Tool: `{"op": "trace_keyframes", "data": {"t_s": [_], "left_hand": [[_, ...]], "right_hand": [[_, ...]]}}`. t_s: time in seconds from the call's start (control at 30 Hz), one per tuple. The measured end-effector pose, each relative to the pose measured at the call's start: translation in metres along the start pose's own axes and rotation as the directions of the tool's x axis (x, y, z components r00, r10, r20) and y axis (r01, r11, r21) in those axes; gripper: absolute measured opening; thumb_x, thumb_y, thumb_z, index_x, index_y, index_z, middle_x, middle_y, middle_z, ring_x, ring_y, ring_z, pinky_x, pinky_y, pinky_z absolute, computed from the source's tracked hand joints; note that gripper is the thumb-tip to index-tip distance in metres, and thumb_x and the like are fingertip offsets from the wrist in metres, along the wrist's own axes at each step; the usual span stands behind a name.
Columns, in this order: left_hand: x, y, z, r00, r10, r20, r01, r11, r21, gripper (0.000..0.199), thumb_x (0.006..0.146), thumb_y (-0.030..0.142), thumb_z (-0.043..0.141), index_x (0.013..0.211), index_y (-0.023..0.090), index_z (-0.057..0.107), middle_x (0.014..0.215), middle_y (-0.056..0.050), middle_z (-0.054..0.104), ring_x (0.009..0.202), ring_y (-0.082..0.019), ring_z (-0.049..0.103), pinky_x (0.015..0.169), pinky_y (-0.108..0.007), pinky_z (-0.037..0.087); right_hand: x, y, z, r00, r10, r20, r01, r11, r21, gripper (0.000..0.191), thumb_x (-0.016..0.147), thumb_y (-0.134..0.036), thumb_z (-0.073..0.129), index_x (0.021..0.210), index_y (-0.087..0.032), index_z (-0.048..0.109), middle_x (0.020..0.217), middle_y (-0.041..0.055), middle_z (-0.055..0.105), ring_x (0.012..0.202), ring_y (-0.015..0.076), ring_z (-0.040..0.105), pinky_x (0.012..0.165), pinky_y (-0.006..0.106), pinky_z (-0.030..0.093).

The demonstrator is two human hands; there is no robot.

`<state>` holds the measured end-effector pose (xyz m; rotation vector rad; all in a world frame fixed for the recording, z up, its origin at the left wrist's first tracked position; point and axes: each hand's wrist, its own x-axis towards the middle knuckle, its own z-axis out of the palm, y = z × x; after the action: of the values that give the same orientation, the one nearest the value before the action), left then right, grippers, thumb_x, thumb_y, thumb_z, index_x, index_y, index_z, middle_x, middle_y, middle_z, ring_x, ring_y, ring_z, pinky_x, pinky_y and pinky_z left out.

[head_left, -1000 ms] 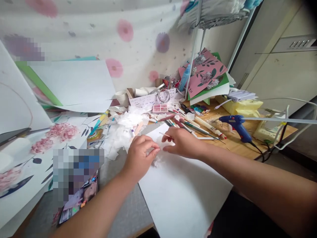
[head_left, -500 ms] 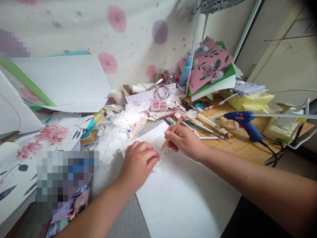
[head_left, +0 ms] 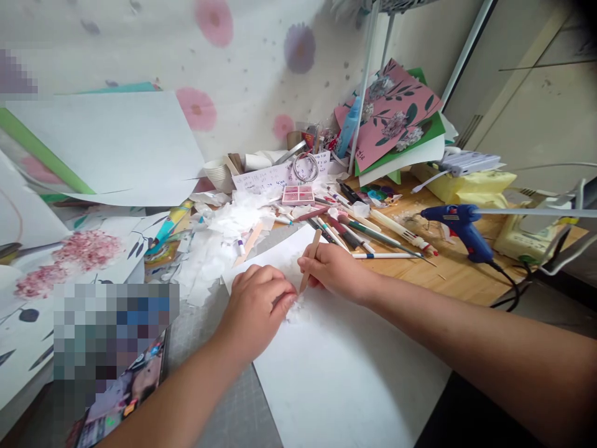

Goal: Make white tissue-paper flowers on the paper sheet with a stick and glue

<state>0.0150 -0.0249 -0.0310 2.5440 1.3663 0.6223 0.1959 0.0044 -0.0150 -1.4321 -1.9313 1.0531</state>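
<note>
Steeper and lower than half a second earlier, the flat wooden stick (head_left: 316, 241) had come down in the right hand (head_left: 329, 267) toward the white scraps (head_left: 296, 313) beside the left hand (head_left: 256, 302). Whether its tip touched them was impossible to tell. Fingers of the right hand closed around the stick and hid its middle. Thumb and forefinger of the left hand stood close together; I could not tell whether they pinched anything. The scraps lay on a white sheet (head_left: 345, 373) near the counter's (head_left: 433, 283) front edge, pale on pale, and the frame cut off the sheet's near end. The left forearm (head_left: 196, 379) covered part of a lit screen (head_left: 145, 379). Pens (head_left: 354, 238) crowded the sheet's far corner, beside heaped tissue (head_left: 242, 214). Near the counter's right edge stood a blue glue gun (head_left: 459, 224), its pale rod (head_left: 517, 212) crossing before a power strip (head_left: 513, 242).
</note>
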Motion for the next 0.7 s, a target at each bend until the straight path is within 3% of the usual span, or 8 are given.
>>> {"op": "trace_keyframes", "data": {"t_s": [0.27, 0.4, 0.53, 0.63, 0.7], "left_hand": [[-0.001, 0.002, -0.002, 1.0, -0.003, 0.022, 0.003, 1.0, -0.023, 0.014, 0.084, 0.02, 0.052, 0.076, 0.022, 0.063, 0.085, 0.0, 0.06, 0.083, -0.019, 0.051, 0.075, -0.036, 0.037], [0.0, 0.001, -0.003, 1.0, -0.005, 0.026, 0.006, 1.0, -0.024, 0.014, 0.084, 0.021, 0.052, 0.076, 0.022, 0.063, 0.086, -0.001, 0.06, 0.083, -0.019, 0.051, 0.076, -0.037, 0.037], [-0.001, 0.002, -0.007, 0.996, -0.016, -0.083, 0.013, 0.999, -0.038, 0.016, 0.085, 0.02, 0.05, 0.076, 0.022, 0.064, 0.084, -0.002, 0.06, 0.082, -0.02, 0.052, 0.076, -0.037, 0.039], [-0.007, 0.011, -0.011, 0.982, 0.0, -0.188, -0.008, 0.999, -0.044, 0.015, 0.084, 0.019, 0.05, 0.078, 0.022, 0.063, 0.084, -0.003, 0.06, 0.083, -0.02, 0.052, 0.076, -0.037, 0.039], [-0.011, 0.02, -0.013, 0.974, 0.037, -0.224, -0.051, 0.997, -0.057, 0.014, 0.084, 0.017, 0.05, 0.078, 0.022, 0.063, 0.084, -0.003, 0.06, 0.082, -0.021, 0.051, 0.075, -0.038, 0.038]], "right_hand": [[0.0, -0.005, 0.0, 0.999, 0.025, 0.047, -0.025, 1.0, -0.01, 0.035, 0.085, -0.026, 0.051, 0.051, -0.017, 0.051, 0.049, -0.0009, 0.055, 0.046, 0.0097, 0.045, 0.05, 0.024, 0.03], [0.0, -0.002, 0.0, 0.999, 0.029, -0.029, -0.026, 0.994, 0.105, 0.027, 0.086, -0.027, 0.047, 0.062, -0.017, 0.051, 0.051, -0.0019, 0.054, 0.045, 0.0093, 0.047, 0.048, 0.022, 0.034], [-0.001, -0.001, -0.014, 0.983, 0.011, -0.181, 0.022, 0.984, 0.178, 0.024, 0.09, -0.034, 0.036, 0.073, -0.019, 0.046, 0.054, -0.003, 0.047, 0.046, 0.0104, 0.046, 0.045, 0.021, 0.037], [0.004, -0.006, -0.034, 0.961, -0.072, -0.268, 0.104, 0.989, 0.109, 0.031, 0.091, -0.039, 0.033, 0.072, -0.019, 0.046, 0.061, -0.0007, 0.048, 0.053, 0.0118, 0.048, 0.05, 0.023, 0.039], [0.014, -0.011, -0.045, 0.958, -0.138, -0.252, 0.147, 0.989, 0.017, 0.033, 0.091, -0.038, 0.035, 0.069, -0.017, 0.049, 0.064, 0.0009, 0.051, 0.059, 0.0126, 0.05, 0.056, 0.024, 0.04]]}}
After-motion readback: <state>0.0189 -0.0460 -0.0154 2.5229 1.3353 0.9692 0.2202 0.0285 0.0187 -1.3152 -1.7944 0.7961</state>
